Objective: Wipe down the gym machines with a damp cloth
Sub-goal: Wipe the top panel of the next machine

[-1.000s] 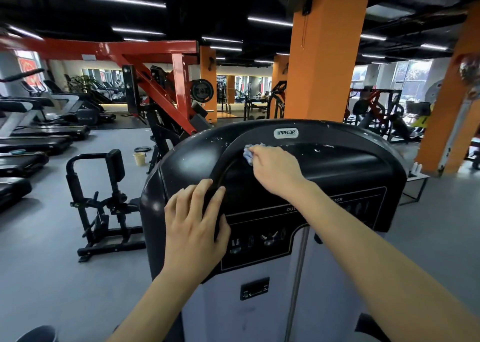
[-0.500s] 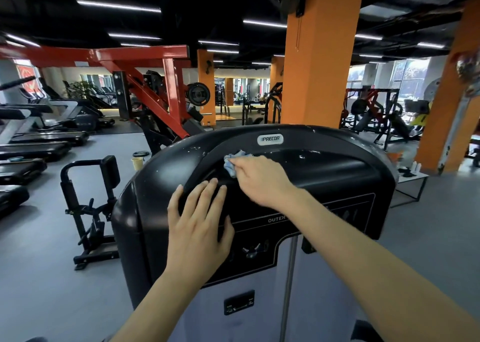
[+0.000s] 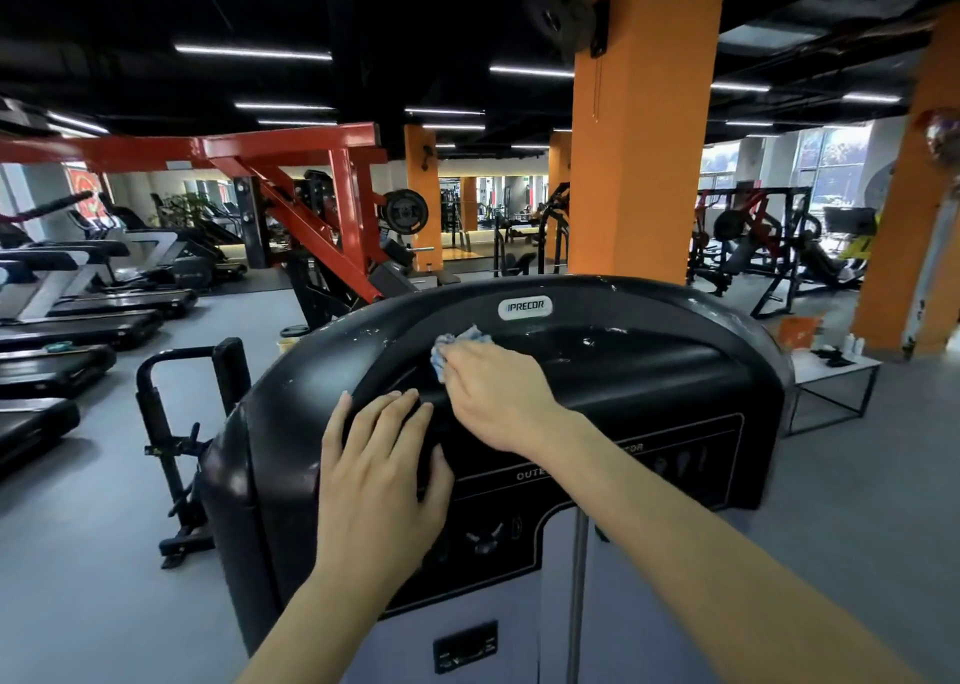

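atop black machine [image 3: 654,377], right grip [image 3: 498,397] clamped on cloth [image 3: 453,345], left grip [image 3: 379,470] splayed flat

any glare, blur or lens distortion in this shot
Head view: wide-angle distortion tilts the far-right orange pillar; strip lights glint off the glossy machine cover; windows are blown out; left hand, right hand and cloth are sharp.

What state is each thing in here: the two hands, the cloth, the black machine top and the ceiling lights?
Machine top: black, glossy, flecked with white specks.
Cloth: bunched up, pressed against the machine top.
Right hand: grips the cloth, fingers curled over it.
Left hand: rests flat on the machine top, fingers straight, holding nothing.
Ceiling lights: on.
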### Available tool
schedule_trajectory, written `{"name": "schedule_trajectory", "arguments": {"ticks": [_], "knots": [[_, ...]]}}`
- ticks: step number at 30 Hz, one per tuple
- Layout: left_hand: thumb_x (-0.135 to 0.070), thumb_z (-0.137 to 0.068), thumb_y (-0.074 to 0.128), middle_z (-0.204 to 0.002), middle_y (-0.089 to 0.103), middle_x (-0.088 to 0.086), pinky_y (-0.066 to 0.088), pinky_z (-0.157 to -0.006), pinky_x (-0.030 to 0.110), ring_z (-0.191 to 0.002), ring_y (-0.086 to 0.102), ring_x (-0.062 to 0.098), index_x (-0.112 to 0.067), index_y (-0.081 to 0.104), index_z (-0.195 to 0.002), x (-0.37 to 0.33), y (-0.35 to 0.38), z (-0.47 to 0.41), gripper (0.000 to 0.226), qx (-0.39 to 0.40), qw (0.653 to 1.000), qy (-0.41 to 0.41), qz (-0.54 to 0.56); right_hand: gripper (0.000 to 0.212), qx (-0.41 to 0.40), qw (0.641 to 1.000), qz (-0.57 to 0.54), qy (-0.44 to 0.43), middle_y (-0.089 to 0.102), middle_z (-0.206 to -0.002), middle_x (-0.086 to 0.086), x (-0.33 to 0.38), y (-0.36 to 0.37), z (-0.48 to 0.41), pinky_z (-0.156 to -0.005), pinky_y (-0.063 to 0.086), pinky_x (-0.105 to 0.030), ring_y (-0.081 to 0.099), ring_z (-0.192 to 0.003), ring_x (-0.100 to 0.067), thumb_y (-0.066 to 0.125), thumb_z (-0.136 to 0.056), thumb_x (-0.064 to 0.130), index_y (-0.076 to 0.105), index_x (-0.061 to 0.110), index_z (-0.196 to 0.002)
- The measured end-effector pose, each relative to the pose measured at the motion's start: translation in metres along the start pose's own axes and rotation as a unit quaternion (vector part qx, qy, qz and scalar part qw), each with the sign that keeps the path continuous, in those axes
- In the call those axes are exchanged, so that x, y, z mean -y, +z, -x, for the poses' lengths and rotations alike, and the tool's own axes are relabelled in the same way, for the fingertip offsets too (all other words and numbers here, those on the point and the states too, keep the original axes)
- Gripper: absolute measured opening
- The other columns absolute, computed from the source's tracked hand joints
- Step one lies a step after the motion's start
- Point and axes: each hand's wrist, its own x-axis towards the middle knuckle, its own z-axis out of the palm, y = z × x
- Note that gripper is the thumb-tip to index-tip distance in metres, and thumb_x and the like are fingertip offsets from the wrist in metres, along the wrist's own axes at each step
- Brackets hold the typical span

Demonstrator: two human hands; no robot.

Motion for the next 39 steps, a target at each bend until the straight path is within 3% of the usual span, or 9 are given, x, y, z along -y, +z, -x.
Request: {"name": "schedule_trajectory", "arguments": {"ticks": [3,10,14,18,21,28,35,37,39], "knots": [[-0.030,-0.097,0.060,-0.139,0.069,0.005,0.030,-0.127,0.055,-0.135,0.061,0.026,-0.009,0.073,-0.130,-0.012,0.011,-0.012,0.041,0.004,1.000,0.002,0.013,0.039,0.035,0.999,-0.006,0.000,0.065,-0.141,-0.002,-0.024,-0.013,-0.001,-0.097,0.052,-0.045,0.062,-0.124,-0.029,0.037,-0.110,0.027,0.062,0.019,-0.138],[-0.033,-0.100,0.057,-0.143,0.066,0.005,0.041,-0.122,0.047,-0.138,0.058,0.025,-0.009,0.071,-0.135,-0.034,0.025,-0.020,0.045,0.039,0.998,-0.020,0.049,0.037,0.064,0.988,0.051,0.130,0.071,-0.123,-0.011,-0.117,-0.032,0.008,-0.086,0.051,-0.045,0.067,-0.106,-0.037,0.036,-0.105,0.019,0.064,0.020,-0.129],[-0.035,-0.100,0.057,-0.138,0.068,0.003,0.048,-0.114,0.044,-0.132,0.061,0.023,-0.010,0.073,-0.130,-0.034,0.019,-0.024,0.042,0.041,0.998,-0.024,0.050,0.028,0.019,0.982,0.067,0.175,0.066,-0.122,-0.015,-0.128,-0.023,0.014,-0.077,0.045,-0.040,0.065,-0.111,-0.035,0.039,-0.104,0.014,0.061,0.013,-0.122],[-0.034,-0.099,0.057,-0.138,0.068,0.003,0.050,-0.111,0.044,-0.131,0.061,0.024,-0.010,0.073,-0.130,-0.037,0.022,-0.026,0.042,0.040,0.998,-0.026,0.047,0.027,-0.006,0.995,0.019,0.099,0.066,-0.121,-0.011,-0.091,-0.012,0.001,-0.079,0.054,-0.043,0.063,-0.109,-0.032,0.039,-0.106,0.024,0.064,0.018,-0.116],[-0.033,-0.098,0.057,-0.137,0.069,0.004,0.049,-0.112,0.045,-0.131,0.061,0.025,-0.008,0.073,-0.130,-0.046,0.030,-0.031,0.043,0.040,0.998,-0.022,0.046,0.029,0.000,0.999,-0.023,0.031,0.067,-0.124,-0.007,-0.066,-0.006,-0.003,-0.082,0.051,-0.043,0.063,-0.110,-0.031,0.040,-0.106,0.025,0.066,0.019,-0.119],[-0.027,-0.100,0.064,-0.139,0.069,0.006,0.044,-0.118,0.046,-0.133,0.060,0.024,-0.008,0.072,-0.132,-0.081,0.056,-0.046,0.039,0.032,0.998,0.000,0.059,0.038,0.028,0.998,-0.025,0.055,0.068,-0.137,-0.003,-0.114,-0.015,0.000,-0.092,0.052,-0.045,0.065,-0.119,-0.031,0.039,-0.106,0.027,0.065,0.021,-0.133],[-0.032,-0.101,0.059,-0.140,0.068,0.004,0.038,-0.123,0.043,-0.136,0.059,0.022,-0.010,0.072,-0.133,-0.099,0.063,-0.048,0.041,0.028,0.998,-0.007,0.053,0.028,-0.028,0.986,-0.015,0.166,0.069,-0.106,0.004,-0.190,-0.026,0.039,-0.072,0.044,-0.037,0.066,-0.096,-0.024,0.039,-0.105,0.023,0.067,0.025,-0.110],[-0.033,-0.101,0.058,-0.140,0.068,0.004,0.038,-0.123,0.042,-0.136,0.059,0.022,-0.010,0.071,-0.133,-0.099,0.062,-0.048,0.041,0.032,0.998,-0.010,0.050,0.025,-0.072,0.982,-0.008,0.173,0.065,-0.093,0.009,-0.193,-0.018,0.049,-0.060,0.042,-0.032,0.063,-0.088,-0.017,0.039,-0.103,0.018,0.059,0.028,-0.092],[-0.034,-0.101,0.058,-0.140,0.068,0.005,0.039,-0.123,0.043,-0.136,0.059,0.022,-0.010,0.072,-0.133,-0.100,0.061,-0.047,0.042,0.033,0.998,-0.011,0.050,0.024,-0.105,0.977,0.017,0.183,0.063,-0.089,0.009,-0.188,-0.011,0.053,-0.052,0.034,-0.027,0.059,-0.083,-0.014,0.038,-0.102,0.017,0.054,0.027,-0.086]]}}
